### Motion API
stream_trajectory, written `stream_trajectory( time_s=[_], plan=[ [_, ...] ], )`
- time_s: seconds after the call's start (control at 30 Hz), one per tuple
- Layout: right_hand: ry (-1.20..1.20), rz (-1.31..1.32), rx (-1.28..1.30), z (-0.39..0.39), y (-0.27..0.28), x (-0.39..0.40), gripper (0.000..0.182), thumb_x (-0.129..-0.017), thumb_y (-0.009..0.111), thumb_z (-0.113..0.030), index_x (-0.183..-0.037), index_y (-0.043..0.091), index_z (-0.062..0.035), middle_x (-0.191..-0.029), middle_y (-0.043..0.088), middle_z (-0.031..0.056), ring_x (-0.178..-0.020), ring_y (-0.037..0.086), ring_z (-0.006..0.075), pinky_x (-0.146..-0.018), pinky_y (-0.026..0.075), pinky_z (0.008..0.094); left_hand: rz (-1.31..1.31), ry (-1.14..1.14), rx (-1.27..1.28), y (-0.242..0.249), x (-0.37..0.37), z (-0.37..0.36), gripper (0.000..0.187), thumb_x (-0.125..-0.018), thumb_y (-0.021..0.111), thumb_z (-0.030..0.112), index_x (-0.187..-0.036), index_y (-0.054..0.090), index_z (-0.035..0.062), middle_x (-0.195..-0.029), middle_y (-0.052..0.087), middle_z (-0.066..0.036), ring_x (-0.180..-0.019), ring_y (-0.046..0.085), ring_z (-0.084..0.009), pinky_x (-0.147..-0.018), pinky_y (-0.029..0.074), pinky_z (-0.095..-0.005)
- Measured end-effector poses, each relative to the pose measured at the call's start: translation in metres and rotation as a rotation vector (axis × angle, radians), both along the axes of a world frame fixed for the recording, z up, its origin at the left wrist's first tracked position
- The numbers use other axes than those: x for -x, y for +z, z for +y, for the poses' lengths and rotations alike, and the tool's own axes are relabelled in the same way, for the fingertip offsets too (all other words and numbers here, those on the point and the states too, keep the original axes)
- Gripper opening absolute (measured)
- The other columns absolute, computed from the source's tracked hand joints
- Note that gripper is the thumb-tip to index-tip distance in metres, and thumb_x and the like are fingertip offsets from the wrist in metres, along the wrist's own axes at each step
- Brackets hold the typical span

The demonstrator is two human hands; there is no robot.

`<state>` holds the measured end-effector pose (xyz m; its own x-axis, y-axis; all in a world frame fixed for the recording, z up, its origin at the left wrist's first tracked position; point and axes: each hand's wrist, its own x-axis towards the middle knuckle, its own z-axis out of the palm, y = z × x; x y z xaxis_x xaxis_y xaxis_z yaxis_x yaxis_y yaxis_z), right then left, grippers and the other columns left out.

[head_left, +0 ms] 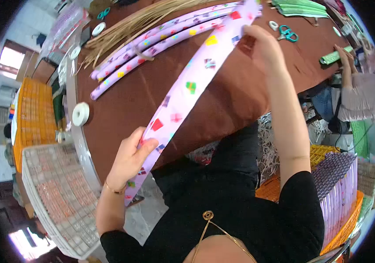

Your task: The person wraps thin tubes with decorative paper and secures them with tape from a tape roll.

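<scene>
A long lilac roll of wrapping paper [190,87], printed with colourful little gift boxes, slants across the front of me above the brown-covered table [222,101]. My left hand [131,154] grips its lower part, thumb laid over the top. Near the upper end, my right hand [264,41] holds the roll's right edge; some of its fingers are hidden. Behind it on the table lie several matching lilac rolls [121,74], with a tan tie around some of them. A bunch of straw-coloured strips [126,30] lies beyond these.
White tape rolls [80,114] sit along the table's left edge. Teal scissors [288,33] and green rolls [301,8] lie at the back right. A co-worker [363,96] handles a green roll on the right. A white crate [60,197] and an orange crate [343,232] flank me.
</scene>
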<state>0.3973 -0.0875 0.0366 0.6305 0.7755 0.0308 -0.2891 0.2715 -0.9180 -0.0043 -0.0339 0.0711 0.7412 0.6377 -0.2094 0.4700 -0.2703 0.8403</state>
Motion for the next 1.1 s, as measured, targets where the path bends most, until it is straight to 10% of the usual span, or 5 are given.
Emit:
stream_trajectory(
  time_s=[0.13, 0.63, 1.1],
  plan=[
    [-0.150, 0.083, 0.159, -0.004, -0.004, -0.003, 0.023, -0.091, 0.062, -0.017, -0.108, 0.064, -0.0021, -0.100, 0.068, 0.0044, -0.085, 0.060, 0.0150, -0.076, 0.049, 0.0259, 0.000, 0.008, -0.032, 0.006, 0.000, 0.005, 0.031, -0.094, 0.064, 0.028, -0.107, 0.060, 0.0002, -0.088, 0.063, -0.010, -0.083, 0.056, -0.0127, -0.077, 0.048, -0.0306],
    [0.775, -0.066, 0.259, -0.021, -0.022, 0.236, 0.022, -0.094, 0.061, -0.017, -0.106, 0.062, 0.0006, -0.093, 0.067, 0.0077, -0.078, 0.061, 0.0109, -0.073, 0.049, 0.0246, -0.306, 0.237, -0.030, -0.011, -0.065, 0.077, 0.053, -0.091, 0.062, 0.047, -0.097, 0.064, -0.0063, -0.077, 0.061, -0.007, -0.070, 0.056, -0.0130, -0.061, 0.045, -0.0308],
    [0.649, 0.152, 0.412, -0.034, -0.028, 0.251, 0.016, -0.091, 0.061, -0.007, -0.103, 0.063, 0.0032, -0.083, 0.065, 0.0058, -0.067, 0.060, 0.0108, -0.063, 0.050, 0.0236, -0.385, 0.201, 0.062, 0.002, -0.071, 0.080, 0.044, -0.091, 0.064, 0.042, -0.089, 0.065, -0.0020, -0.068, 0.053, 0.001, -0.059, 0.043, -0.0080, -0.053, 0.036, -0.0281]
  ],
)
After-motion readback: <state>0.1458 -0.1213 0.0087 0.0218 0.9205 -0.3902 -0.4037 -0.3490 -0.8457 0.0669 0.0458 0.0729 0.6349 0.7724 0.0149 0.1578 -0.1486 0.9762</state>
